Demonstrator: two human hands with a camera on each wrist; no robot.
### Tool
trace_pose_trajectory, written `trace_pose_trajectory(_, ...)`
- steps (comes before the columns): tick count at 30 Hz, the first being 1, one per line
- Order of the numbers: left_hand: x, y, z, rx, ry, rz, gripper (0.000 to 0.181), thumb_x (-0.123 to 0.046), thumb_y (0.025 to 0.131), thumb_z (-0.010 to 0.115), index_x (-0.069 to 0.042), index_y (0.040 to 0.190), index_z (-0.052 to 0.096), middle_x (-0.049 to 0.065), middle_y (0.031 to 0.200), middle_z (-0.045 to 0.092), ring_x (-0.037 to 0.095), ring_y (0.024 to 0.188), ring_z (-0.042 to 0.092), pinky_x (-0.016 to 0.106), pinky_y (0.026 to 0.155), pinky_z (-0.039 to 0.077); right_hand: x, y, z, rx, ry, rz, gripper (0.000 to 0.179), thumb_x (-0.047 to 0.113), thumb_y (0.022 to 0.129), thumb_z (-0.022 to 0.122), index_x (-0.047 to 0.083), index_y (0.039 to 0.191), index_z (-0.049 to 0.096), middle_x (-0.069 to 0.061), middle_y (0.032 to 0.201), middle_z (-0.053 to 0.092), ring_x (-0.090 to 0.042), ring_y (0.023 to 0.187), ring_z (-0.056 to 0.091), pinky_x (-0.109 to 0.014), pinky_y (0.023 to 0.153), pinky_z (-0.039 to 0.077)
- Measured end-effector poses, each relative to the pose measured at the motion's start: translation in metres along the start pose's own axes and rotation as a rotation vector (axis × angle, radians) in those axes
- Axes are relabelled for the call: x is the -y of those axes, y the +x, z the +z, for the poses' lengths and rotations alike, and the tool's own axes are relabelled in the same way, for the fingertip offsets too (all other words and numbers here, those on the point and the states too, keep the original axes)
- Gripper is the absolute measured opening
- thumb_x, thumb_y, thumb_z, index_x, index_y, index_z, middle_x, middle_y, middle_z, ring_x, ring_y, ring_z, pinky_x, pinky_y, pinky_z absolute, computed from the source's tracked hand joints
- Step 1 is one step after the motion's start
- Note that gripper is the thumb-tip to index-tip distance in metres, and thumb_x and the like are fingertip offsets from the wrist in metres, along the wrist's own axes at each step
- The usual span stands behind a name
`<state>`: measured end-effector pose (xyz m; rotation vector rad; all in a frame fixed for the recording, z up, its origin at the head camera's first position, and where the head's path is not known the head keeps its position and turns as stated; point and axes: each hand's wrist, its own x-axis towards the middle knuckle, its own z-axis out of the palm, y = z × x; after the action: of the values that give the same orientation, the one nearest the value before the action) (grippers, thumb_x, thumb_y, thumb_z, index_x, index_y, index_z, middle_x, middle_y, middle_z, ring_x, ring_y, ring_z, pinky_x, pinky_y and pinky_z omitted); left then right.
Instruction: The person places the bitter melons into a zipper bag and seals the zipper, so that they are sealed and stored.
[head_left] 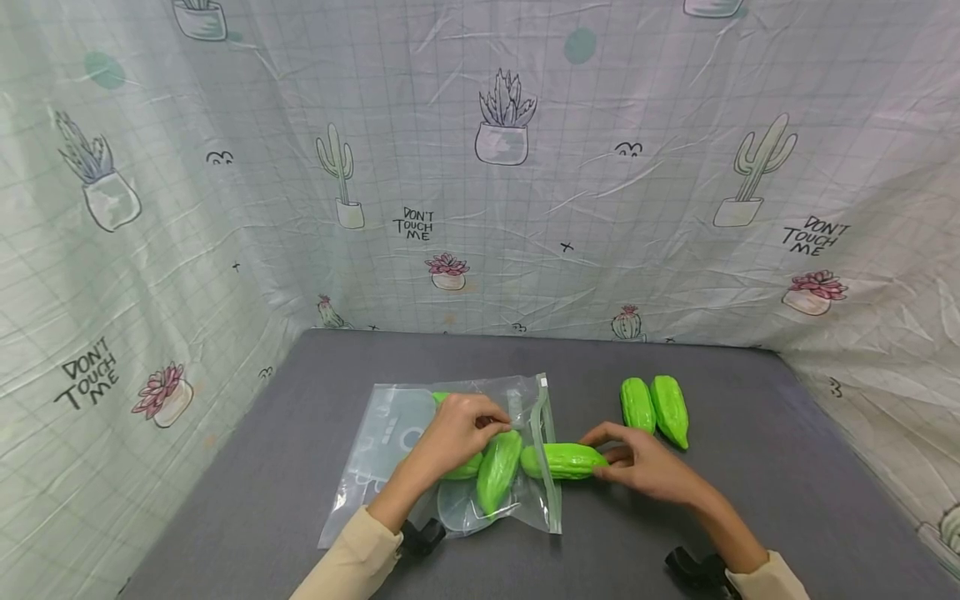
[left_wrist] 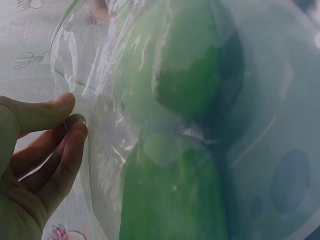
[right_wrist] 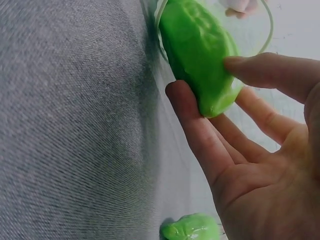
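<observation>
Cream left sleeve point(head_left: 348, 554), zip bag point(head_left: 390, 417), green gourds point(head_left: 498, 472)

Sleeve: loose cuff above a black wrist mount point(head_left: 422, 537). Left hand point(head_left: 459, 427): thumb and fingertips in a narrow pinch on the bag's upper film, a hold that probably props the mouth open.

Right hand point(head_left: 637, 462): thumb and fingers round the near end of the held gourd point(head_left: 573, 461). Its far end lies inside the bag, past the zip strip point(head_left: 556, 504); gripping by the tail likely leaves the opening clear of fingers.

Bag: laid on the table point(head_left: 247, 500), mouth towards the right hand, presumably for a straight approach. Contents: one gourd slanting, another partly under the left hand; a green patch beyond that hand is too covered to identify.

Loose gourds: two point(head_left: 637, 404) point(head_left: 670, 408), side by side beyond the right hand, seemingly placed within its reach.

Materials: gourds bright, glossy, ribbed, tapering, perhaps moulded plastic; bag of clear, creased film with a frosted, printed panel; table surface dark grey, woven; backdrop point(head_left: 502, 200) of wrinkled pale cloth, cactus-printed.
</observation>
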<state>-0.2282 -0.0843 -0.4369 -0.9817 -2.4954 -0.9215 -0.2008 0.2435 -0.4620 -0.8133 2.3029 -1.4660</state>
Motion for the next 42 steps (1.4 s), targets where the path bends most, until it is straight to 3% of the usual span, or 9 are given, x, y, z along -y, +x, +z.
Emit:
trace_pose_trajectory(6, -0.0002, -0.0004, -0.0007, -0.002, 0.003, -0.009, 0.003, -0.014, 0.088, 0.082, -0.013, 0.091, 0.083, -0.002, 0.082, 0.078, 0.001, 0.068, 0.063, 0.013, 0.064, 0.05, -0.0028, 0.0015, 0.0023, 0.022, 0.028, -0.008, 0.041, 0.007, 0.097, 0.071, -0.001, 0.135, 0.057, -0.033, 0.137, 0.055, -0.01, 0.108, 0.071, -0.03, 0.085, 0.062)
trace_pose_trajectory(15, -0.0011, -0.0007, -0.0023, 0.005, -0.001, -0.019, 0.004, -0.014, 0.088, 0.081, -0.013, 0.092, 0.083, -0.002, 0.084, 0.078, 0.001, 0.068, 0.063, 0.014, 0.064, 0.05, -0.0007, 0.0025, 0.0052, 0.033, 0.013, -0.047, 0.041, 0.012, 0.098, 0.07, 0.001, 0.136, 0.059, -0.03, 0.133, 0.06, -0.033, 0.094, 0.073, -0.037, 0.074, 0.062)
trace_pose_trajectory(25, -0.0019, -0.0009, -0.004, 0.009, -0.012, -0.022, 0.004, -0.012, 0.089, 0.08, -0.012, 0.092, 0.083, -0.002, 0.085, 0.079, 0.004, 0.07, 0.066, 0.015, 0.066, 0.051, -0.0016, 0.0013, 0.0027, 0.058, 0.035, -0.065, 0.041, 0.004, 0.1, 0.065, -0.002, 0.139, 0.057, -0.034, 0.139, 0.056, -0.039, 0.101, 0.071, -0.04, 0.08, 0.063)
trace_pose_trajectory(33, -0.003, -0.0011, -0.0045, 0.01, -0.017, -0.033, 0.004, -0.011, 0.089, 0.08, -0.011, 0.093, 0.083, -0.002, 0.084, 0.078, 0.004, 0.07, 0.065, 0.016, 0.066, 0.052, -0.0028, 0.0027, 0.0015, 0.086, 0.077, -0.07, 0.04, 0.005, 0.1, 0.065, -0.004, 0.138, 0.057, -0.037, 0.137, 0.055, -0.037, 0.103, 0.072, -0.042, 0.081, 0.063)
trace_pose_trajectory(42, -0.0032, -0.0002, -0.0043, 0.002, -0.011, -0.027, 0.004, -0.01, 0.089, 0.08, -0.011, 0.092, 0.083, -0.002, 0.085, 0.078, 0.005, 0.071, 0.067, 0.016, 0.066, 0.053, -0.0027, 0.0052, 0.0077, 0.022, 0.081, -0.049, 0.03, 0.006, 0.1, 0.065, -0.003, 0.129, 0.059, -0.032, 0.123, 0.06, -0.027, 0.091, 0.073, -0.042, 0.076, 0.063)
